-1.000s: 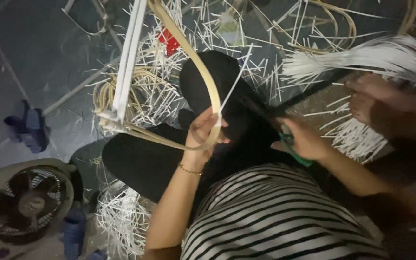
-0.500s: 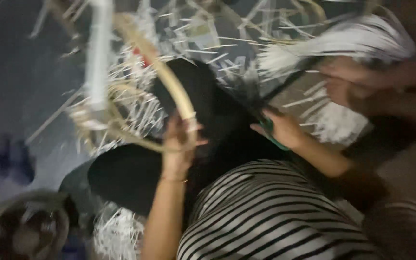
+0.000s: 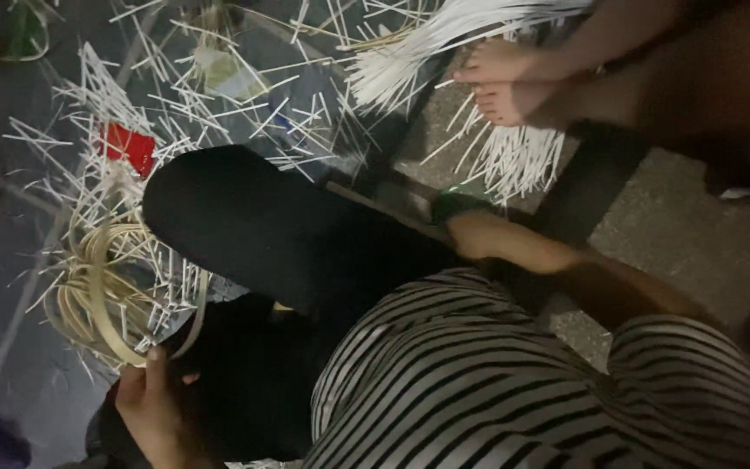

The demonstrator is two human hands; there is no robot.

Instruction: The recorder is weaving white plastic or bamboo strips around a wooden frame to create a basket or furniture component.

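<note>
Cane hoop, pale and bent into a loop, lies low on my left among a coil of the same strips, and my left hand pinches its lower edge, thumb up against the strip, probably to keep the springy curve from flicking open. My right hand reaches across my black-trousered knee, curled around something dark green; it looks like a tool handle, though I cannot tell for sure, and how tightly the fingers are curled is hidden. White sticks are scattered all over the dark floor, and a tidier bundle fans out at the top beside another person's bare feet. Among the scraps sits a small red box, and further up a pale greenish packet, too blurred to make out.
</note>
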